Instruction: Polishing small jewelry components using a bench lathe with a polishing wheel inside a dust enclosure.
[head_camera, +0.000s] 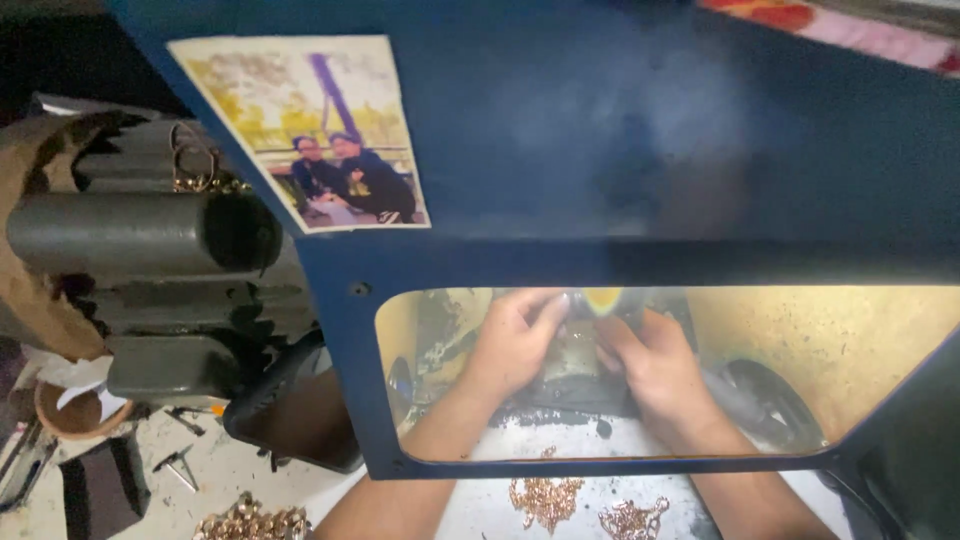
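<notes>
Through the window of a blue machine hood (620, 150) I see both my hands inside a lit yellow chamber. My left hand (515, 340) and my right hand (650, 365) are curled close together, pressing a small shiny piece (578, 325) up near a yellowish wheel (603, 299). What exactly the fingers pinch is too blurred to tell. Below my forearms, piles of gold-coloured chain (545, 498) lie on the white bench.
A printed photograph (315, 135) is stuck on the hood. A dark grey motor (150, 235) with metal rings on top sits to the left. A brown bowl (70, 410), small tools (180, 465) and more chain (250, 522) lie at lower left.
</notes>
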